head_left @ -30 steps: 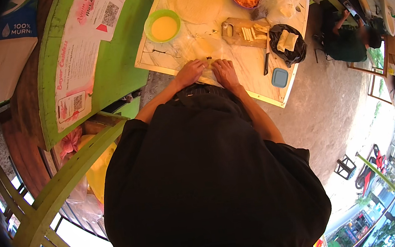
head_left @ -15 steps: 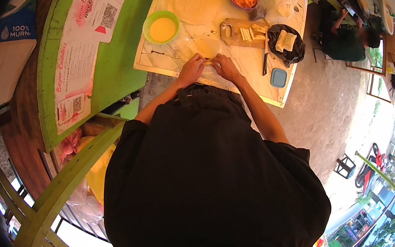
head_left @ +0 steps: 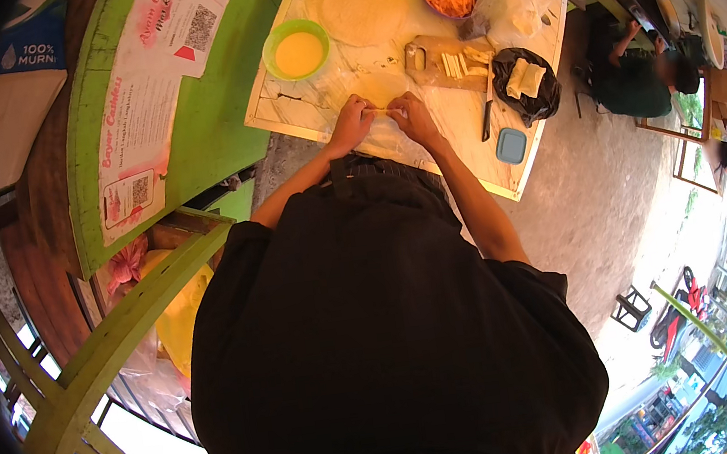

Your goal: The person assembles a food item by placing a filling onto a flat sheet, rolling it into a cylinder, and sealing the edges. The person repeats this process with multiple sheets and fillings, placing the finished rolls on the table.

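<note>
Wrapper lies on the worktop at the upper centre of the frame, its near edge pinched by the left hand and the right hand. A chopping board with pale strips sits farther right, a green bowl upper left.

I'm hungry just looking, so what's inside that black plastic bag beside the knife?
Inside the black plastic bag, pale rolls, seemingly two, show through its open top. Anything beneath them is covered from view.
</note>
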Demonstrator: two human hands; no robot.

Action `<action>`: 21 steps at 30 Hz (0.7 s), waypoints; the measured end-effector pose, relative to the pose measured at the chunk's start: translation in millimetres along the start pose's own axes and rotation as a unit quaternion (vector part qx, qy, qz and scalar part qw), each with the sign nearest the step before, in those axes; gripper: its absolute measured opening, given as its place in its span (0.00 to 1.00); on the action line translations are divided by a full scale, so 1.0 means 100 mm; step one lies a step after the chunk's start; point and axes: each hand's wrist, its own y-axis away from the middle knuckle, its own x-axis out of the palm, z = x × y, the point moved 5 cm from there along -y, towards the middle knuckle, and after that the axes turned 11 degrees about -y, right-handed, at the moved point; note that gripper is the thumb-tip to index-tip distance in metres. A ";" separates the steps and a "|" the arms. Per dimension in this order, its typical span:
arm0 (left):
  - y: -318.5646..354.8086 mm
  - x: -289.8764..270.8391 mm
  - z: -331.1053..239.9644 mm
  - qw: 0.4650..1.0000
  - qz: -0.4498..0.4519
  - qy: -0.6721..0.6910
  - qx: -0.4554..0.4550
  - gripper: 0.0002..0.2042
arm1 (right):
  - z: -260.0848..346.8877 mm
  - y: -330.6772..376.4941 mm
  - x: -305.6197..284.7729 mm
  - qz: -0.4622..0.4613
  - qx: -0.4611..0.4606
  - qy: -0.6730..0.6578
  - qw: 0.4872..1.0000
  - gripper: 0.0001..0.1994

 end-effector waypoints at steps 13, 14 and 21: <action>-0.01 -0.02 -0.06 0.996 -0.048 0.041 -0.059 0.06 | 0.08 0.06 0.03 -0.102 -0.063 0.111 0.987 0.09; -0.02 -0.03 -0.08 0.996 -0.050 0.035 -0.060 0.06 | 0.08 0.07 0.06 -0.093 -0.076 0.113 0.986 0.09; 0.00 -0.02 -0.02 0.998 -0.022 0.027 -0.056 0.06 | 0.23 0.21 0.03 -0.011 -0.124 0.180 0.976 0.13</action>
